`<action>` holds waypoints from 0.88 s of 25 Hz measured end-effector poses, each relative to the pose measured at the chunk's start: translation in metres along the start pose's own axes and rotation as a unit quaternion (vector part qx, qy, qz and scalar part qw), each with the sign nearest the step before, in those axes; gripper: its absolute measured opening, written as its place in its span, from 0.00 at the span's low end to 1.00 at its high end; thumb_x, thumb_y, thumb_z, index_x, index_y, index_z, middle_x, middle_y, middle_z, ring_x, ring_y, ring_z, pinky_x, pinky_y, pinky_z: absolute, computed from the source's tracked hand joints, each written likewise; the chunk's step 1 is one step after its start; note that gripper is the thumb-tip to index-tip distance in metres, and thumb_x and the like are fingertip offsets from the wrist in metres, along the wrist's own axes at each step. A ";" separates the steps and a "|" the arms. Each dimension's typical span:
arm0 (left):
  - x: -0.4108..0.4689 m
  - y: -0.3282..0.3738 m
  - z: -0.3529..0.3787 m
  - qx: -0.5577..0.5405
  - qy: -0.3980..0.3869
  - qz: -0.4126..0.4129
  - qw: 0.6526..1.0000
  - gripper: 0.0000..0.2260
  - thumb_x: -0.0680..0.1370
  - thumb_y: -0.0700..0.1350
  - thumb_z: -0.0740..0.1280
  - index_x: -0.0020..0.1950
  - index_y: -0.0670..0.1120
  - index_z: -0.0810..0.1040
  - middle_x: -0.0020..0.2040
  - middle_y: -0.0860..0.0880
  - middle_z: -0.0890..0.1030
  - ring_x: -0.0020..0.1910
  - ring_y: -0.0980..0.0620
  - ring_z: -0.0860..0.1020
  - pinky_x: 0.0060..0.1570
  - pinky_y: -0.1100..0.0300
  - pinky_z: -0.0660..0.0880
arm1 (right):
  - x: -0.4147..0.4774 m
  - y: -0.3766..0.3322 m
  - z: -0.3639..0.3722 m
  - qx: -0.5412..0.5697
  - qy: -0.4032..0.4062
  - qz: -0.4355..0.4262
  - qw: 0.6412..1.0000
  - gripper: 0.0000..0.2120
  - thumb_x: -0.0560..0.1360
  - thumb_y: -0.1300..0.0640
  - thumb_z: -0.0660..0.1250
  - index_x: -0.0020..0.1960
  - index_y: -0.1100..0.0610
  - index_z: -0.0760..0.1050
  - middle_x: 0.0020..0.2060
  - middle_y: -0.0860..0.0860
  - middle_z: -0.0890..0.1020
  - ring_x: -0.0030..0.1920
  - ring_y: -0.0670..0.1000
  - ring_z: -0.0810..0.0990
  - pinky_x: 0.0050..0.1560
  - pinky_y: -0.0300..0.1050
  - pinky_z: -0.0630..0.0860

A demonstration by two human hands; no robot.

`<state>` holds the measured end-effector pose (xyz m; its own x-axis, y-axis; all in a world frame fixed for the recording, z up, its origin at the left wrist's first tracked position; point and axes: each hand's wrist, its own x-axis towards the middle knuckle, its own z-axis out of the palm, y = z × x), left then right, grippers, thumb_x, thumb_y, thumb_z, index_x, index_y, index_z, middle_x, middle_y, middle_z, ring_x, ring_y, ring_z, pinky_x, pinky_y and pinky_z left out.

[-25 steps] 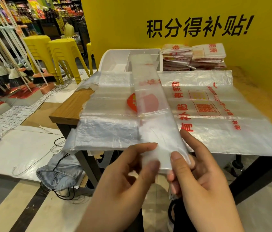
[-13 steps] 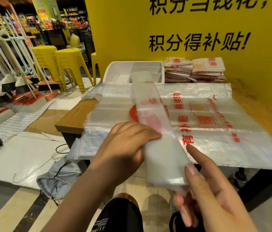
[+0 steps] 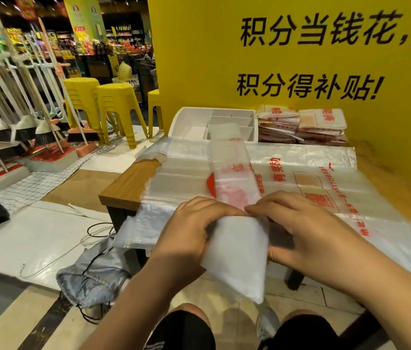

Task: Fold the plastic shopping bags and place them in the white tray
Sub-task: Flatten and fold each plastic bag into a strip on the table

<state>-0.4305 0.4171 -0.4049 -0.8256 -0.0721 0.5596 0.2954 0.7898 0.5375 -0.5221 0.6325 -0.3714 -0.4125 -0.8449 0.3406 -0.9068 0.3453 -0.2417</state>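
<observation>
A clear plastic bag with red print, folded into a long narrow strip (image 3: 232,168), runs from the table's near edge toward the white tray (image 3: 189,120). Its near end (image 3: 237,253) hangs off the table edge, bent at a fold line. My left hand (image 3: 189,228) grips the strip at the fold from the left. My right hand (image 3: 308,228) grips it from the right, fingertips meeting the left hand's over the fold. Several more flat bags (image 3: 325,178) lie spread under the strip.
The wooden table (image 3: 128,180) stands against a yellow wall. The divided tray sits at its far side, with stacks of folded bags (image 3: 303,127) to its right. Yellow stools (image 3: 116,107) and brooms (image 3: 35,127) stand left. A grey cloth bag (image 3: 93,276) with cables lies on the floor.
Both hands moved up onto the strip at the table edge and closed over it, making a fold. The near end now hangs bent below my hands. The view tilted upward.
</observation>
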 end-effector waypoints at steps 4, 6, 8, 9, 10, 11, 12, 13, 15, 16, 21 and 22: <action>-0.002 -0.001 -0.005 -0.015 -0.016 0.008 1.000 0.16 0.69 0.46 0.71 0.56 0.57 0.82 0.54 0.61 0.81 0.58 0.60 0.77 0.59 0.58 0.72 | 0.009 0.004 0.003 0.007 0.029 -0.018 0.999 0.16 0.74 0.50 0.72 0.61 0.40 0.78 0.54 0.38 0.77 0.56 0.44 0.76 0.51 0.48 0.77; -0.003 -0.004 -0.006 -0.006 -0.027 0.033 0.999 0.14 0.72 0.49 0.69 0.56 0.55 0.84 0.55 0.60 0.81 0.59 0.57 0.77 0.59 0.56 0.72 | 0.007 0.005 0.003 0.025 0.027 -0.016 0.999 0.15 0.74 0.49 0.70 0.60 0.39 0.80 0.53 0.38 0.77 0.55 0.43 0.76 0.49 0.45 0.77; -0.005 -0.007 -0.006 0.012 -0.018 0.032 0.999 0.12 0.74 0.48 0.71 0.57 0.55 0.85 0.56 0.60 0.78 0.60 0.57 0.75 0.58 0.56 0.72 | 0.004 0.005 0.006 0.029 0.021 -0.018 0.999 0.15 0.75 0.47 0.66 0.60 0.39 0.80 0.53 0.38 0.76 0.55 0.42 0.76 0.47 0.44 0.77; -0.005 -0.008 -0.006 0.023 -0.015 0.031 0.999 0.12 0.74 0.48 0.72 0.57 0.55 0.85 0.55 0.60 0.77 0.60 0.57 0.75 0.58 0.56 0.72 | 0.004 0.005 0.006 0.033 0.022 -0.017 0.999 0.15 0.75 0.46 0.64 0.60 0.39 0.80 0.53 0.37 0.76 0.55 0.41 0.76 0.47 0.43 0.77; -0.005 -0.008 -0.006 0.030 -0.016 0.032 0.999 0.12 0.74 0.47 0.72 0.57 0.55 0.85 0.54 0.60 0.77 0.59 0.57 0.74 0.57 0.58 0.72 | 0.005 0.007 0.007 0.043 0.025 -0.014 0.999 0.15 0.75 0.46 0.63 0.60 0.39 0.80 0.53 0.36 0.76 0.55 0.41 0.76 0.47 0.43 0.77; -0.005 -0.007 -0.007 0.030 -0.019 0.034 0.999 0.12 0.74 0.47 0.72 0.57 0.56 0.85 0.53 0.60 0.77 0.59 0.58 0.73 0.57 0.60 0.71 | 0.007 0.007 0.006 0.059 0.026 -0.008 0.998 0.14 0.76 0.46 0.63 0.58 0.40 0.81 0.52 0.36 0.77 0.55 0.41 0.77 0.47 0.42 0.77; -0.004 -0.007 -0.008 0.025 -0.023 0.033 0.999 0.12 0.75 0.46 0.71 0.57 0.56 0.84 0.53 0.60 0.77 0.58 0.59 0.73 0.56 0.63 0.70 | 0.009 0.007 0.006 0.077 0.027 0.000 0.997 0.12 0.76 0.48 0.64 0.57 0.41 0.81 0.51 0.36 0.77 0.54 0.41 0.78 0.47 0.42 0.76; -0.002 -0.006 -0.010 0.017 -0.024 0.028 0.999 0.12 0.75 0.46 0.71 0.57 0.57 0.84 0.52 0.60 0.78 0.57 0.59 0.73 0.55 0.66 0.69 | 0.011 0.007 0.005 0.094 0.029 0.008 0.995 0.09 0.77 0.51 0.66 0.55 0.43 0.81 0.50 0.37 0.78 0.53 0.42 0.78 0.47 0.41 0.76; 0.003 -0.005 -0.013 0.000 -0.022 0.007 1.000 0.10 0.78 0.44 0.70 0.57 0.57 0.83 0.51 0.61 0.79 0.56 0.60 0.74 0.53 0.72 0.67 | 0.018 0.007 0.001 0.119 0.033 0.028 0.992 0.07 0.77 0.55 0.69 0.52 0.44 0.81 0.47 0.38 0.79 0.50 0.41 0.79 0.46 0.37 0.74; 0.005 -0.003 -0.014 -0.006 -0.023 -0.006 1.000 0.09 0.79 0.44 0.70 0.57 0.56 0.83 0.50 0.62 0.80 0.56 0.61 0.74 0.52 0.74 0.67 | 0.022 0.007 -0.002 0.127 0.020 0.047 0.991 0.07 0.77 0.55 0.70 0.51 0.43 0.80 0.45 0.37 0.80 0.49 0.39 0.79 0.45 0.34 0.73; 0.009 0.008 -0.011 -0.009 -0.021 -0.101 0.995 0.08 0.81 0.49 0.66 0.58 0.58 0.77 0.48 0.59 0.76 0.51 0.63 0.74 0.45 0.73 0.68 | 0.048 0.005 -0.018 0.130 -0.105 0.156 0.973 0.10 0.81 0.48 0.64 0.40 0.45 0.73 0.29 0.33 0.79 0.31 0.35 0.77 0.35 0.34 0.68; 0.010 0.010 -0.009 -0.001 -0.011 -0.123 0.992 0.07 0.81 0.51 0.65 0.58 0.59 0.74 0.47 0.58 0.75 0.50 0.62 0.73 0.44 0.71 0.68 | 0.052 0.005 -0.017 0.138 -0.100 0.176 0.970 0.10 0.80 0.46 0.64 0.41 0.46 0.72 0.29 0.36 0.79 0.30 0.37 0.77 0.33 0.35 0.68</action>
<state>-0.4313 0.4191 -0.3885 -0.8834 -0.2495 0.3966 0.0839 0.7486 0.6577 -0.5499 0.5975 -0.3396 -0.6426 -0.7660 0.0166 -0.6436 0.5280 -0.5540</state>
